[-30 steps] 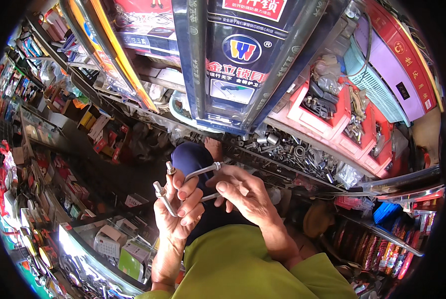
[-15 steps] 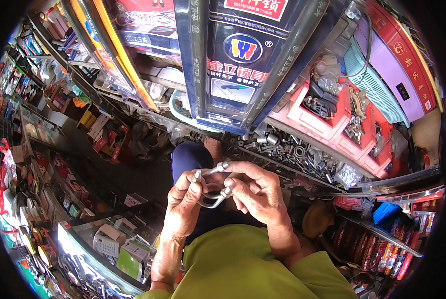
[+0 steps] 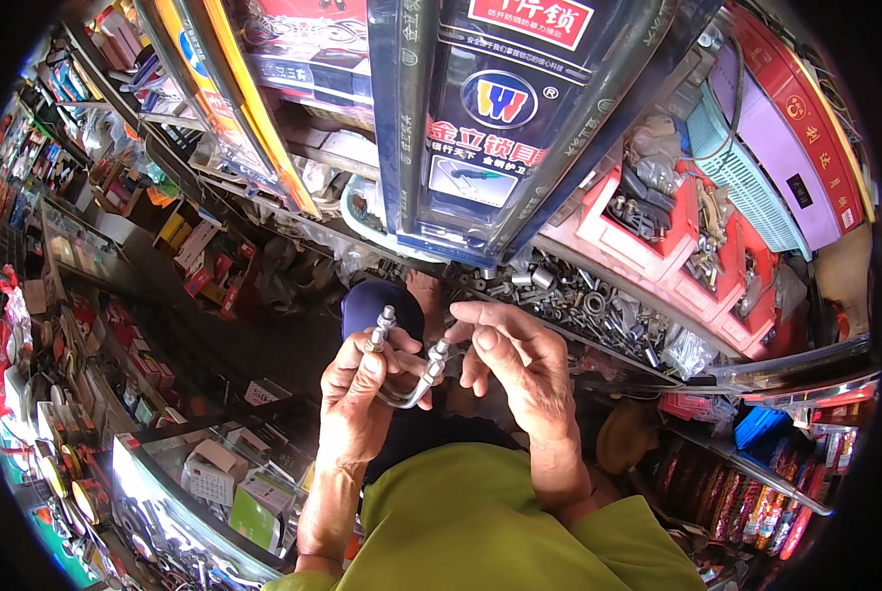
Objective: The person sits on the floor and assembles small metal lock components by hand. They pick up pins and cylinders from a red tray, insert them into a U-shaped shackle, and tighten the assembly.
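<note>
A silvery U-bolt [image 3: 399,399] is held in my left hand [image 3: 354,414], pinched between thumb and fingers. Its bend hangs low, and both threaded ends point upward. Metal nuts [image 3: 433,367] sit on its legs. Just right of it, my right hand [image 3: 534,384] is raised with thumb and fingers apart. Nothing shows between those fingers, and they do not appear to touch the bolt. Part of the U-bolt's left leg is hidden behind my left fingers.
Loose metal nuts and fittings [image 3: 569,300] fill a tray beyond my hands. Red bins [image 3: 633,246] of small parts stand at right, beside a turquoise basket [image 3: 741,177]. A glass-topped case [image 3: 155,492] is at lower left. Tall blue display boxes [image 3: 475,197] rise ahead.
My right hand has let go of the U-bolt and drawn slightly right, its fingers opening. The U-bolt stays in my left hand, turned so both ends point up.
</note>
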Demonstrator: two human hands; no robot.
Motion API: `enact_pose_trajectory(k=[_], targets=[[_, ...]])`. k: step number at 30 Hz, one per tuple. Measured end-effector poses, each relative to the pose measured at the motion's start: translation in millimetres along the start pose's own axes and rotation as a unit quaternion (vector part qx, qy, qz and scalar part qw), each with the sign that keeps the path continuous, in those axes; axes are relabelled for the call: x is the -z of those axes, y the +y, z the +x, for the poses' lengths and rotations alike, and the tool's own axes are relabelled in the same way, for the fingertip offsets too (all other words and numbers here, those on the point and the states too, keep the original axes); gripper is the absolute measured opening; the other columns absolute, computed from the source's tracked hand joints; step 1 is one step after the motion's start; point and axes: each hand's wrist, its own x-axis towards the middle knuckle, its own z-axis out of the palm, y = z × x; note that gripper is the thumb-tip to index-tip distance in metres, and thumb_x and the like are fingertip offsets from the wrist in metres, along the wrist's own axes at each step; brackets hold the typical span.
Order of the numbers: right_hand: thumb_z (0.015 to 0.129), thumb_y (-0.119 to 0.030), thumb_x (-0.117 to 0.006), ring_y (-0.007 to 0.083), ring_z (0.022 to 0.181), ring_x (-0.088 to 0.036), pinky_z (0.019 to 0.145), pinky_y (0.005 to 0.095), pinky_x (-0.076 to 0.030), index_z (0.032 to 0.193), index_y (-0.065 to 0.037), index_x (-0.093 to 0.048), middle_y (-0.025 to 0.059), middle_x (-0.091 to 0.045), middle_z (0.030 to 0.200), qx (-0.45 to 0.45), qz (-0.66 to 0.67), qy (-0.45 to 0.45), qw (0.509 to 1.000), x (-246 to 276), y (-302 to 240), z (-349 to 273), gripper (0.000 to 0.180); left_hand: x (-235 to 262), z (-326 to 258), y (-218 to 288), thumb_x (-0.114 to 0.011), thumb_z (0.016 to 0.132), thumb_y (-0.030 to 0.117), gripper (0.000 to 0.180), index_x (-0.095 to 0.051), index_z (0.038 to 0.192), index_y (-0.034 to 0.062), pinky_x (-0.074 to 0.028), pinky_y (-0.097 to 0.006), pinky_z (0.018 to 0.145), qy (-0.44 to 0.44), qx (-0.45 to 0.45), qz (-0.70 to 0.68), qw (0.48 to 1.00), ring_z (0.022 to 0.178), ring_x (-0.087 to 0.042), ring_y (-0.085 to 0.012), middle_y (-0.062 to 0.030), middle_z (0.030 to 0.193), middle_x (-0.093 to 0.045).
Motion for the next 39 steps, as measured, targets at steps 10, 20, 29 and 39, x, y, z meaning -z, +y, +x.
enact_pose_trajectory(k=[10,20,29,39], targets=[[0.086,-0.004,-0.071,0.0049,0.066,-0.058,0.057,0.0186,-0.045,0.108,0.005,-0.057,0.0063,-0.064,0.084,0.065,-0.058,0.006,0.996,-23.7,16.8,-9.4,0.028,0.4,0.0,-6.6,-0.052,0.099,0.018,0.020,-0.059,0.099,-0.0006,-0.055,-0.029,0.057,0.052,-0.071,0.078,0.993,0.069,-0.063,-0.0170,-0.0111,0.090,-0.060],[0.095,-0.023,-0.060,0.0083,0.058,-0.055,0.047,0.0202,-0.041,0.106,0.004,-0.064,0.0074,-0.063,0.086,-0.042,0.006,0.017,0.999,-16.5,-1.4,5.5,0.029,3.0,-7.4,-1.5,-0.049,0.100,0.026,0.026,-0.054,0.095,0.0009,-0.051,-0.025,0.045,0.008,0.090,0.006,0.996,0.060,-0.060,-0.0149,-0.0087,0.080,-0.057],[0.091,-0.003,-0.063,0.0101,0.073,-0.062,0.058,0.0217,-0.048,0.108,0.007,-0.059,0.0114,-0.064,0.090,0.000,0.069,-0.118,0.991,-15.1,5.6,2.5,0.020,2.5,-13.1,-0.6,-0.051,0.099,0.028,0.024,-0.044,0.102,0.0051,-0.041,-0.023,0.032,0.002,0.175,-0.122,0.977,0.039,-0.049,-0.0150,-0.0128,0.076,-0.057],[0.090,-0.002,-0.063,0.0078,0.072,-0.058,0.057,0.0192,-0.046,0.118,0.004,-0.059,0.0081,-0.063,0.101,0.053,0.023,-0.062,0.996,-17.4,17.0,0.3,0.030,-10.7,-5.8,3.7,-0.055,0.097,0.021,0.022,-0.042,0.107,0.0060,-0.028,-0.020,0.030,0.039,0.160,-0.072,0.984,0.037,-0.040,-0.0107,-0.0101,0.072,-0.055]])
